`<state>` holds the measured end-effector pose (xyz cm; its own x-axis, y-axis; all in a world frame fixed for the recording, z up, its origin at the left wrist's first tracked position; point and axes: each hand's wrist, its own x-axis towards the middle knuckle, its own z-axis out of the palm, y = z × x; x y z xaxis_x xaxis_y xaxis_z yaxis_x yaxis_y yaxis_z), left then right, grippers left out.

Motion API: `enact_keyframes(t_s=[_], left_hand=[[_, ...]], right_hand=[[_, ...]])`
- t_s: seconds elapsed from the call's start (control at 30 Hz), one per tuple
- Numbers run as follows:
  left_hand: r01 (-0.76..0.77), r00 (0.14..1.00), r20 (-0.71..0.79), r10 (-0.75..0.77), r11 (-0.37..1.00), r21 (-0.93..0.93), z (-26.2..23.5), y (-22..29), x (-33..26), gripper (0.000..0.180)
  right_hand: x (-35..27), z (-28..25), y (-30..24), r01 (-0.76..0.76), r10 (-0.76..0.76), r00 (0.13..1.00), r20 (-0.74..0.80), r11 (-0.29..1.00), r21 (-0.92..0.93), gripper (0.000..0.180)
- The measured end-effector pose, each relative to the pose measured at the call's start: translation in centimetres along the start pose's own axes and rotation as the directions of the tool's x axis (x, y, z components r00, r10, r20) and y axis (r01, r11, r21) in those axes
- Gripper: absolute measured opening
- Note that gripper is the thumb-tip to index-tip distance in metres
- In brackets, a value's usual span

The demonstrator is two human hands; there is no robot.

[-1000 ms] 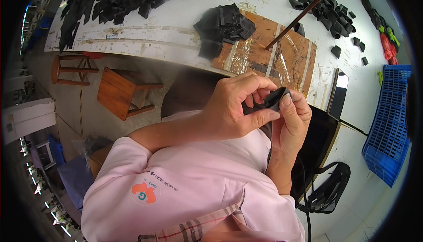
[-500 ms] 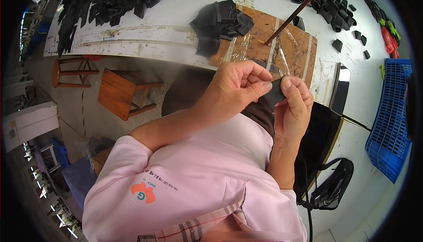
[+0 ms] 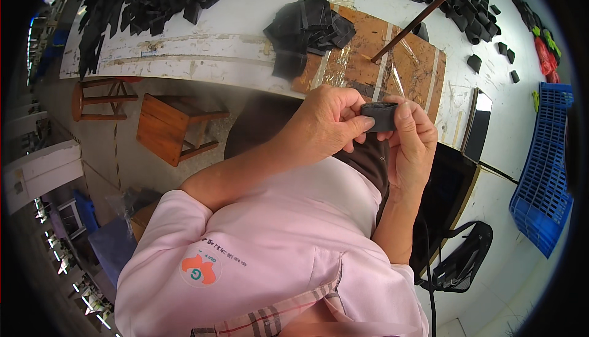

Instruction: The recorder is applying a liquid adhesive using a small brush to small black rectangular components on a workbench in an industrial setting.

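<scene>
Two hands, the left hand [image 3: 328, 122] and the right hand [image 3: 412, 143], pinch one black piece [image 3: 379, 116] between them. Just beyond the grip lie one brown board [image 3: 374, 61], one stick [image 3: 417, 21] and one stack of black pieces [image 3: 307, 30].

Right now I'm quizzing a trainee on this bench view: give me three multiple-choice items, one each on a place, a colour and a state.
1. Where does the stick lie?
A on the brown board
B on the stool
C in the crate
2. What colour is the crate?
A red
B blue
C white
3. How is the small black piece held?
A by the left hand alone
B lying on the table
C between both hands

Answers: 1 A, its tip rests on the board; 2 B, plainly blue; 3 C, left hand and right hand both pinch it.
</scene>
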<state>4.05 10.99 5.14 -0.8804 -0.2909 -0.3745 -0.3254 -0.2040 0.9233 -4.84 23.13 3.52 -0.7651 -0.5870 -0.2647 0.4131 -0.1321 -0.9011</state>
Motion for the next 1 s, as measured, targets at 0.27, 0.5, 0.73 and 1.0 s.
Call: enact_keyframes(t_s=[0.27, 0.5, 0.73, 1.0], left_hand=[[-0.016, 0.998, 0.053, 0.022, 0.993, -0.113, 0.1, -0.8, 0.5, 0.014], [-0.309, 0.937, -0.024, 0.348, 0.859, 0.408, 0.5, -2.4, 1.2, 0.019], [-0.234, 0.588, -0.362, 0.723, 0.581, 0.780, -5.2, -1.4, 6.4, 0.014], [0.024, 0.711, -0.432, 0.555, 0.595, 0.804, -9.4, -3.1, 11.1, 0.014]], right_hand=[[0.5, -0.2, 0.7, 0.001, -0.002, 1.000, -0.024, 1.000, -0.018, 0.014], [0.4, -0.7, 1.8, -0.023, 0.015, 0.994, -0.107, 0.997, -0.080, 0.013], [9.7, -5.4, -6.6, 0.265, -0.334, 0.916, -0.223, 0.920, -0.290, 0.035], [4.7, -2.2, -1.7, 0.247, -0.305, 0.950, -0.070, 0.867, -0.433, 0.017]])
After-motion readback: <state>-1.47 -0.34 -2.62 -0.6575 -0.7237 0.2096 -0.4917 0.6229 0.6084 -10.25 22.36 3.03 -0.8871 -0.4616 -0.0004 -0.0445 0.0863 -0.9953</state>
